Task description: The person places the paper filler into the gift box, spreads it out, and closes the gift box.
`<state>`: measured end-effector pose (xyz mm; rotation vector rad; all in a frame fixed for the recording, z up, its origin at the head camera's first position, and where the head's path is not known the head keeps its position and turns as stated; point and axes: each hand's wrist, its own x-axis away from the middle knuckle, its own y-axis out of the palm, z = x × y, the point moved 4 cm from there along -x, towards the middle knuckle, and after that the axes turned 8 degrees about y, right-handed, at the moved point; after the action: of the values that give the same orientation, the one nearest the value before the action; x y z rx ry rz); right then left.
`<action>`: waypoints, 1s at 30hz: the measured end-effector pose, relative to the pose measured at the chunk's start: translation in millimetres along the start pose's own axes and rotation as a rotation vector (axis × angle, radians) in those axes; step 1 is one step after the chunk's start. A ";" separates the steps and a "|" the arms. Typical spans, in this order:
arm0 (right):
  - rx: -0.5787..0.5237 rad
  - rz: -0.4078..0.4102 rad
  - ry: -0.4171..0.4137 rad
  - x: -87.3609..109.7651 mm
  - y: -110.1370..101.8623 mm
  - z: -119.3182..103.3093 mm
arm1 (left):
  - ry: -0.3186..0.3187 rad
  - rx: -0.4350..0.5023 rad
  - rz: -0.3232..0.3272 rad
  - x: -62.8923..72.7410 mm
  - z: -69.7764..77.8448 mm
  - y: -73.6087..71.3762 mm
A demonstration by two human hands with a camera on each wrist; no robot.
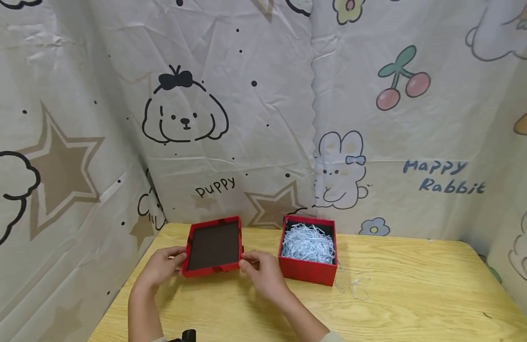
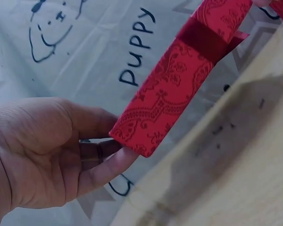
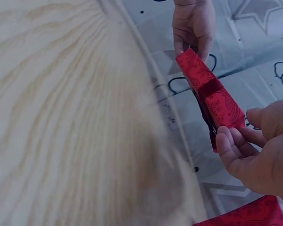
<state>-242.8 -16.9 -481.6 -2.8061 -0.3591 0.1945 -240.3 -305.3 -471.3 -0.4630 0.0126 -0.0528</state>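
Both hands hold a red patterned box lid [image 1: 214, 244] by opposite sides, its dark inner face turned up toward the head camera. My left hand [image 1: 161, 267] pinches the lid's left edge between thumb and fingers. On the other side, my right hand [image 1: 263, 274] grips the right edge near the front corner. A dark red ribbon [image 2: 203, 37] crosses the lid's rim in the left wrist view. Just right of the right hand stands the red box [image 1: 308, 273], uncovered and filled with pale blue shredded paper [image 1: 308, 243].
Loose pale strands [image 1: 357, 287] lie on the wooden table [image 1: 400, 294] right of the box. A printed cloth [image 1: 272, 118] hangs behind the table and along its left and right sides. A black object [image 1: 188, 335] shows at the bottom edge by the left forearm.
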 end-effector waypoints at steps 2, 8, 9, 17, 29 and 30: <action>-0.022 0.006 -0.004 2.2 -4.5 -4.8 | 0.010 0.007 -0.004 1.5 6.6 -0.3; -0.104 0.076 -0.007 6.7 -25.8 -18.4 | 0.063 0.012 -0.003 1.3 31.5 6.0; -0.121 0.092 -0.004 7.2 -29.6 -19.6 | 0.074 0.009 -0.002 0.5 35.6 8.0; -0.231 0.167 0.049 16.1 -60.7 -16.9 | 0.152 0.017 -0.006 -9.2 59.9 32.6; -0.231 0.148 0.152 31.1 -111.1 -5.7 | 0.246 -0.046 0.032 -27.6 84.6 82.5; -0.225 0.137 0.161 32.3 -115.3 -5.6 | 0.260 -0.049 0.037 -27.9 87.0 86.0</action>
<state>-236.7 96.4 -443.0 -3.0439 -0.1596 -0.0454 -261.9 -188.2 -431.9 -0.5025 0.2783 -0.0764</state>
